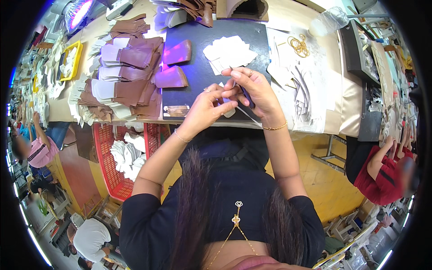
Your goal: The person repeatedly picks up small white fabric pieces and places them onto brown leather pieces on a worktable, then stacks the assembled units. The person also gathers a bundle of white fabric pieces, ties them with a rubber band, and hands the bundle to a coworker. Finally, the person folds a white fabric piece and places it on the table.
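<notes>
My left hand [206,108] is closed in front of me, its fingers pinching a thin white strip [250,116] that trails down toward my right wrist. My right hand [258,93] meets it fingertip to fingertip. In its grip is a slim tool with a dark handle [246,96] and a pointed tip, perhaps small scissors; the fingers cover most of it. A small white piece [229,111] shows just below the hands. Beyond them, white cut pieces [228,51] lie in a loose pile on the black work mat [198,36]. Two brown curved pieces [171,77] sit on the mat's left side.
Stacked brown and white pieces [130,74] fill the table's left. To the right lie narrow grey strips [302,94], a yellow cord coil [299,46] and a clear plastic bottle [329,21]. A red basket [102,155] holds white pieces below the table edge. Other people sit on both sides.
</notes>
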{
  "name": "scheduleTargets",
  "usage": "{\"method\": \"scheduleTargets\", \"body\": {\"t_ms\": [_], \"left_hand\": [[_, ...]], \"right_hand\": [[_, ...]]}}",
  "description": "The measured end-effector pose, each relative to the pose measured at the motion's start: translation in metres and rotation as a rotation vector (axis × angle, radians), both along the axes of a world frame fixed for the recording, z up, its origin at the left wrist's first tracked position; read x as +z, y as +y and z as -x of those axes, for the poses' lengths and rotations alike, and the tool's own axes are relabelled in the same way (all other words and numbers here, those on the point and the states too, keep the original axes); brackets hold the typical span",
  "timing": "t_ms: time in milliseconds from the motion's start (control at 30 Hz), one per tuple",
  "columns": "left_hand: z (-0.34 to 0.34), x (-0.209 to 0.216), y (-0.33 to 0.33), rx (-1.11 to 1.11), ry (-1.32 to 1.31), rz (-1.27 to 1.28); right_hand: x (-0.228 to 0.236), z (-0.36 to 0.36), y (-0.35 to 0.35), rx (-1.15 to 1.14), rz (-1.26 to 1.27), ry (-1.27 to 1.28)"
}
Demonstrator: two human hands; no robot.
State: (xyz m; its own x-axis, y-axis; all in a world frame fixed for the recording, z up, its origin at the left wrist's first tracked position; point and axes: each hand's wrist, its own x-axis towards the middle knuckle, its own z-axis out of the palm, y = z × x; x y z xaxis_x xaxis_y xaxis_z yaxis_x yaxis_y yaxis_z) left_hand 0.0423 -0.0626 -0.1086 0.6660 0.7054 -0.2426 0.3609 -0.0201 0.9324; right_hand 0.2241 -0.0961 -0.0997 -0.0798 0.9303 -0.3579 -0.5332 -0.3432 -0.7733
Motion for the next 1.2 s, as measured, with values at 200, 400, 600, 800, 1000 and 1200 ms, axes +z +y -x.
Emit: {"method": "scheduleTargets", "body": {"t_ms": [200, 400, 600, 800, 1000, 1200], "left_hand": [[-0.001, -0.010, -0.007, 0.128, -0.222, 0.186], [-0.004, -0.007, -0.010, 0.166, -0.103, 0.063], [0.002, -0.006, -0.015, 0.047, 0.045, -0.192], [0.027, -0.027, -0.002, -0.180, 0.109, -0.909], [0.030, -0.046, -0.027, -0.109, 0.205, -0.990], [0.030, -0.054, -0.023, -0.048, 0.174, -1.015]], "right_hand": [[0.001, -0.003, -0.008, -0.288, 0.028, -0.298], [0.002, 0.015, -0.031, -0.126, -0.239, -0.818], [-0.004, 0.019, -0.029, -0.151, -0.267, -0.788], [-0.010, 0.002, -0.035, -0.149, -0.051, -0.688], [-0.029, 0.024, -0.038, -0.126, -0.322, -1.429], [-0.042, 0.033, -0.030, -0.005, -0.593, -1.763]]}}
